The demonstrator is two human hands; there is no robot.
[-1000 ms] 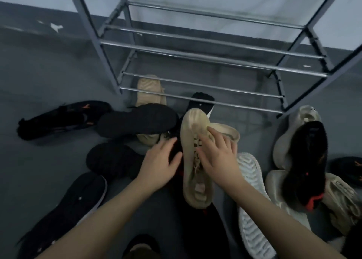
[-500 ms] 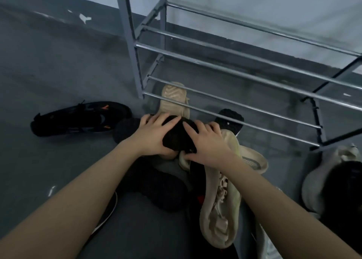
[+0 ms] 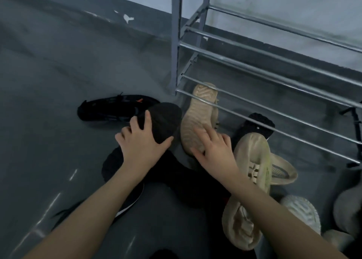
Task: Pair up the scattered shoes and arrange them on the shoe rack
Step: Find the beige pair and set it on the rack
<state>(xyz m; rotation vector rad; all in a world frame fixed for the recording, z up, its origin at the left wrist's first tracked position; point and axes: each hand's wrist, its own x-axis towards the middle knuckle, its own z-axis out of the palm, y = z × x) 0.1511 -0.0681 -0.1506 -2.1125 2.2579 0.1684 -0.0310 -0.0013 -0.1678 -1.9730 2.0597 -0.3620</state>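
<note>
My left hand grips the end of a black shoe turned sole up, thumb on its right side. My right hand lies on the tan sole of an upturned beige shoe, fingers spread and bent over it. That shoe's toe pokes under the lowest front bar of the grey metal shoe rack, whose shelves hold nothing. A second beige shoe lies on its side beside my right forearm.
Another black shoe with orange marks lies on the grey floor to the left. More black shoes are piled under my arms and by the rack. A white-soled shoe and others sit at the right edge.
My left hand pulled the black shoe to the left, uncovering the beige sole. My right hand left the black shoe and came down on that beige sole. The view swung left.
</note>
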